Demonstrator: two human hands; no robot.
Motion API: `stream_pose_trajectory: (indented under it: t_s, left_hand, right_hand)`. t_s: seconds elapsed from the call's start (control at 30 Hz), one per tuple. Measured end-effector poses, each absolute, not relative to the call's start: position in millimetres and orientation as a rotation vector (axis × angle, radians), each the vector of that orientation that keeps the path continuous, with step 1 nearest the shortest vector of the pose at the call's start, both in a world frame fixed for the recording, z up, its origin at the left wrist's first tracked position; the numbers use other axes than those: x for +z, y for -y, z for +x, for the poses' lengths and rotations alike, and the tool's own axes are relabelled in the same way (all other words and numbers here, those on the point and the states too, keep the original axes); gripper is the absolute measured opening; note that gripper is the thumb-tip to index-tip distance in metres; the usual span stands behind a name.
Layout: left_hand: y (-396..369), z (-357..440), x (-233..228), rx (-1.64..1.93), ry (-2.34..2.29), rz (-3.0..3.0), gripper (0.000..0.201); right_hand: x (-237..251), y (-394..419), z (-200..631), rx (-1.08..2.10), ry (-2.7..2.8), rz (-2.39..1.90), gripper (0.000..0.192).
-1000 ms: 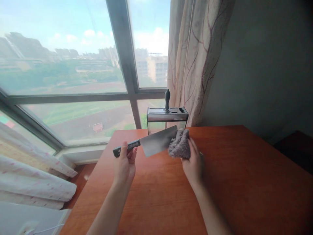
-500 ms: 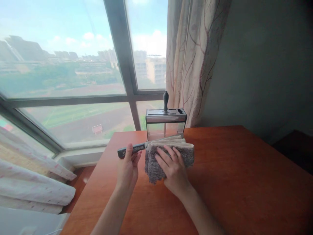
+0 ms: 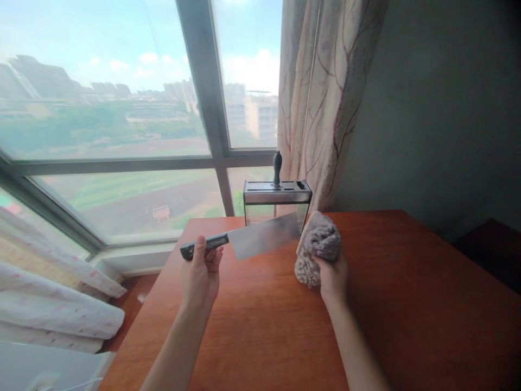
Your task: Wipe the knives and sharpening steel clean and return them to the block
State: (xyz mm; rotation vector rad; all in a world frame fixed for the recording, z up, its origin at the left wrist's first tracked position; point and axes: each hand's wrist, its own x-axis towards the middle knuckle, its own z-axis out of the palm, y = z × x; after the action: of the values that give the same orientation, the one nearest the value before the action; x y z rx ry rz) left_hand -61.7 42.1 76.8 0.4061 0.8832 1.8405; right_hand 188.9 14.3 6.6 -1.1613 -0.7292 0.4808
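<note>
My left hand (image 3: 201,274) grips the dark handle of a cleaver (image 3: 264,236), holding it level above the wooden table (image 3: 407,304) with the flat steel blade pointing right. My right hand (image 3: 334,274) holds a bunched grey fluffy cloth (image 3: 317,247) just right of the blade's tip, apart from the steel. Behind the blade stands a metal knife block (image 3: 277,198) with one dark-handled tool (image 3: 277,167) upright in a slot.
A big window (image 3: 122,136) fills the left and back. A patterned curtain (image 3: 325,98) hangs behind the knife block, next to a grey wall (image 3: 439,108). Light folded fabric (image 3: 52,304) lies left of the table, below the sill.
Half a second ago the cloth was folded over the blade with my right hand pressing on it. Now the cloth is off to the right, bunched, and the blade is bare.
</note>
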Motion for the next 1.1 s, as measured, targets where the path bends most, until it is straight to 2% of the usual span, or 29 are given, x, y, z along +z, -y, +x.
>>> stream_pose_trajectory:
  t_s: [0.13, 0.23, 0.3, 0.67, 0.87, 1.1]
  left_hand:
    - [-39.6, -59.7, 76.4, 1.806, -0.786, 0.477, 0.019]
    - [-33.1, -53.5, 77.6, 1.714, -0.720, 0.604, 0.024]
    - [-28.5, -50.4, 78.0, 1.649, -0.711, 0.654, 0.029]
    - [-11.7, -34.9, 74.6, 1.396, -0.695, 0.823, 0.026]
    - [-1.2, -25.9, 73.7, 1.188, -0.743, 1.230, 0.028]
    - [-2.4, -35.2, 84.8, 1.029, -0.696, 1.488, 0.024]
  right_hand:
    - [12.9, -13.4, 193.1, 0.924, 0.241, -0.841, 0.039]
    - [20.1, -8.4, 188.8, 1.150, 0.223, -0.646, 0.023]
    - [22.8, -4.3, 182.0, 1.210, 0.270, -0.574, 0.022]
    - [25.0, 11.3, 140.1, 1.358, 0.305, -0.542, 0.026]
    - [29.9, 11.9, 125.4, 1.353, 0.270, -0.620, 0.034]
    - [27.6, -4.2, 156.1, 1.307, 0.083, -0.611, 0.026]
